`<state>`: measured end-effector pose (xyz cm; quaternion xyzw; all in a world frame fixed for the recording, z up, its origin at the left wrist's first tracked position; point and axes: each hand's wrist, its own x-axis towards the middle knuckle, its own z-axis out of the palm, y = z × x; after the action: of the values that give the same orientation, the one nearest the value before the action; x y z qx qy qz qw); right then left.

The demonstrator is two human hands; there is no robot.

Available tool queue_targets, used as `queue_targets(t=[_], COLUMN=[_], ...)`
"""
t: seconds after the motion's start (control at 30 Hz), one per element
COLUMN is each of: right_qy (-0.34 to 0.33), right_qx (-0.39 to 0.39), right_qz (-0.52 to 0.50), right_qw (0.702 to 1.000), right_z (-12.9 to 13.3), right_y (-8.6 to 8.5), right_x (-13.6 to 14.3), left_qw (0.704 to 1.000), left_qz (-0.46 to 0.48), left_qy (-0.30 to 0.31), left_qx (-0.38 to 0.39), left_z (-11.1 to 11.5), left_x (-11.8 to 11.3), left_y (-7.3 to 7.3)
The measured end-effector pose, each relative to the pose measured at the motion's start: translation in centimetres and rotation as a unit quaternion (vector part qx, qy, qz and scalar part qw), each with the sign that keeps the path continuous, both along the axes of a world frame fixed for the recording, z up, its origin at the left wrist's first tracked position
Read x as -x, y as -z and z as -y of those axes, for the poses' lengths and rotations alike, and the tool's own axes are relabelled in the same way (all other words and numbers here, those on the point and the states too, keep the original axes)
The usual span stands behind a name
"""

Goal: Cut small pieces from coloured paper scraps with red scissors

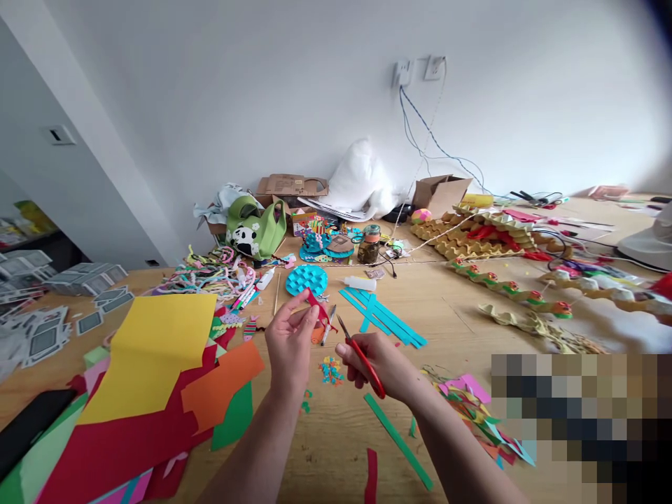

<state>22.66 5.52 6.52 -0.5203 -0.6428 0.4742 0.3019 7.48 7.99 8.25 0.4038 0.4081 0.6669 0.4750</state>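
Observation:
Between the fingertips and thumb of my left hand [290, 341] is a small piece of red paper [317, 305], held up over the table. My right hand [379, 362] grips a pair of scissors [366, 365] with red handles, the blades pointing up and left, apart from the red paper. Below and between the hands lies a little heap of tiny coloured paper bits [330, 371]. A pen [328, 325] lies just behind the red piece. Farther back sits a round blue tray with raised shapes [306, 280].
Coloured paper sheets [157, 343] cover the left side. Blue strips [386, 318], a white glue bottle [360, 283] and a green strip [397, 441] lie centre-right. Paper scraps [483, 413] are near my right arm. Egg-carton pieces [509, 287], a jar [369, 245] and a green panda bag [255, 227] stand behind.

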Motion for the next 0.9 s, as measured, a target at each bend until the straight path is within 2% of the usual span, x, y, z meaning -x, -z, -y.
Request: queue_targets(t=[0.13, 0.27, 0.63, 0.9], right_qy=[-0.022, -0.016, 0.021, 0.028], right_qx=[-0.009, -0.014, -0.014, 0.018], right_qz=[0.040, 0.055, 0.022, -0.024], right_qw=[0.999, 0.998, 0.999, 0.999], right_z=[0.3, 0.5, 0.3, 0.0], right_y=[0.2, -0.4, -0.2, 0.2], right_x=[0.7, 1.3, 1.3, 0.9], left_qw=[0.993, 0.987, 0.986, 0.991], left_qz=[0.099, 0.139, 0.136, 0.102], left_qy=[0.026, 0.009, 0.029, 0.016], left_qx=[0.050, 0.081, 0.090, 0.085], left_z=[-0.1, -0.2, 0.1, -0.3], left_x=[-0.4, -0.8, -1.6, -1.6], left_y=[0.0, -0.1, 0.5, 0.9])
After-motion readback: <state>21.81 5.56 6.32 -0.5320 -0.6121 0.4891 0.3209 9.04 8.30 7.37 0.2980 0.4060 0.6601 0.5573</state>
